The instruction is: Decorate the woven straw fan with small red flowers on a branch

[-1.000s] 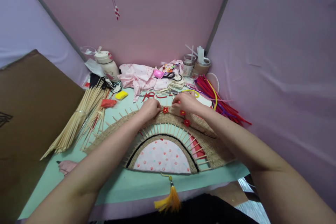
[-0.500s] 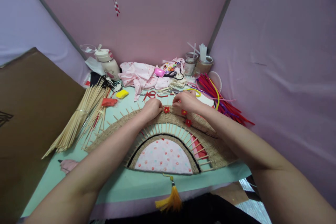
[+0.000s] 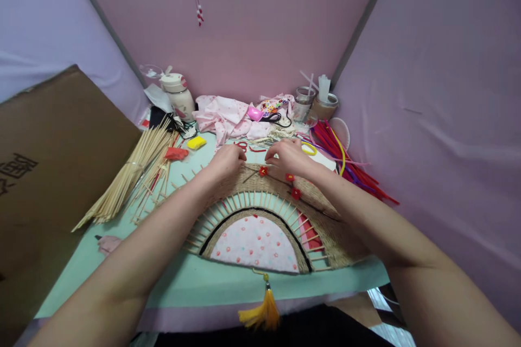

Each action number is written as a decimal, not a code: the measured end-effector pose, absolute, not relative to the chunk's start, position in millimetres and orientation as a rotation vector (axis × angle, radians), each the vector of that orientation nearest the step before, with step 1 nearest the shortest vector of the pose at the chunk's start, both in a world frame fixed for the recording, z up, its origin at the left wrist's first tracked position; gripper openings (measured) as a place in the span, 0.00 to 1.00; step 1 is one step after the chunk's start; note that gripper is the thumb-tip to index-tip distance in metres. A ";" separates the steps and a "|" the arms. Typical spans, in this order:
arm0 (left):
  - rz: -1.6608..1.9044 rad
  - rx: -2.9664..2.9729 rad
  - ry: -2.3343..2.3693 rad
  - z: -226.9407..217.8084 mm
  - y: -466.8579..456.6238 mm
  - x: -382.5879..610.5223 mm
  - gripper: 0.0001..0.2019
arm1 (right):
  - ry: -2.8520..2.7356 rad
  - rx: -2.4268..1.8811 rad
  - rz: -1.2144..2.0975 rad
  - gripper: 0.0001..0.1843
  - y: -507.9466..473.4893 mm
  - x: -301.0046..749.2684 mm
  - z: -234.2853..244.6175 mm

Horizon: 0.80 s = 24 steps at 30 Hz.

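Note:
A large half-round fan of woven twine (image 3: 345, 238) on thin wooden sticks lies before me, with a dotted pink cloth half-circle (image 3: 252, 244) at its middle. My left hand (image 3: 228, 162) is over the fan's upper band, fingers curled and tips together; anything in them is hidden. To the right, my right hand (image 3: 287, 156) hovers at the top edge, fingers bent inward in a pinch whose contents I cannot make out. Between and below the hands is a red felt flower (image 3: 263, 171) with a yellow centre. Another red flower (image 3: 296, 193) sits on a dark twig line (image 3: 321, 210).
Left are a bundle of bamboo sticks (image 3: 130, 173), a red packet (image 3: 176, 153) and a cardboard box (image 3: 61, 173). Behind stand a bottle (image 3: 179, 100), pink cloth (image 3: 223, 116) and a cup (image 3: 304, 103). Red pipe cleaners (image 3: 325, 138) lie right; a yellow tassel (image 3: 264, 306) hangs in front.
My left hand has moved left, away from the red flower, so thin dark lines beside it now show. My right hand stays near the top edge. The view has shifted slightly.

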<state>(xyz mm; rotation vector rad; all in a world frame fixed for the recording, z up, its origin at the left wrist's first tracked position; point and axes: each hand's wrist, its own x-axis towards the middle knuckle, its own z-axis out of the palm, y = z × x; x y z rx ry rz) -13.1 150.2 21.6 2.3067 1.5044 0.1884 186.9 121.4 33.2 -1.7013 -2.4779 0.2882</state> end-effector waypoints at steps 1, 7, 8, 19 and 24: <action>0.165 2.330 1.492 20.0 149.9 -15.1 0.12 | -2.515 -1.663 0.256 0.09 121.0 180.8 32.8; 0.111 2.411 1.494 1.5 153.0 -18.7 0.14 | -2.668 -1.620 0.049 0.14 122.8 144.2 15.9; 0.112 2.411 1.502 -1.1 153.8 -19.1 0.14 | -2.675 -1.643 0.017 0.15 123.9 140.4 12.2; 0.076 2.399 1.545 -7.9 151.3 -18.8 0.14 | -2.764 -1.721 -0.055 0.17 130.6 127.5 4.3; 0.056 2.381 1.556 -4.5 149.7 -18.5 0.13 | -2.810 -1.677 -0.079 0.15 128.9 126.0 7.6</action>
